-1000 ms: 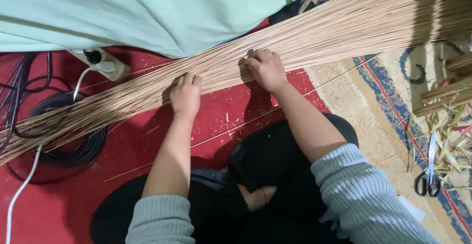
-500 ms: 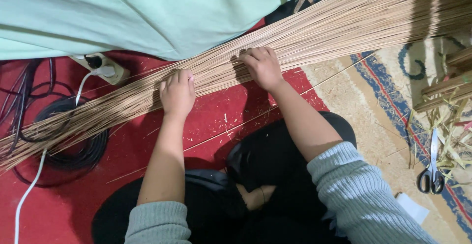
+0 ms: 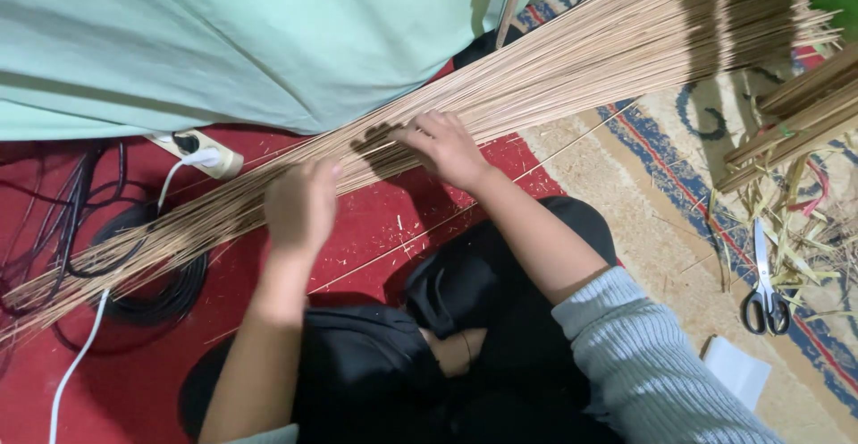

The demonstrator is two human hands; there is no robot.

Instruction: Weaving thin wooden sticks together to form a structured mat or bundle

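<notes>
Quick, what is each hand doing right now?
Left hand: blurred, resting on the bundle of thin sticks; grip cannot be told.
Right hand: open, fingers spread on the sticks.

Left hand (image 3: 302, 204) blurred, fingers indistinct, grip on the sticks (image 3: 554, 77) impossible to tell. Sticks cut off at left and top right edges, partly covered under both hands. Right hand (image 3: 444, 147) fingertips buried among sticks. Power strip (image 3: 198, 151) half hidden under green cloth (image 3: 223, 42). Cable coil (image 3: 152, 296) crossed by sticks. Scissors (image 3: 765, 292) blades partly lost in straw (image 3: 804, 220).
</notes>
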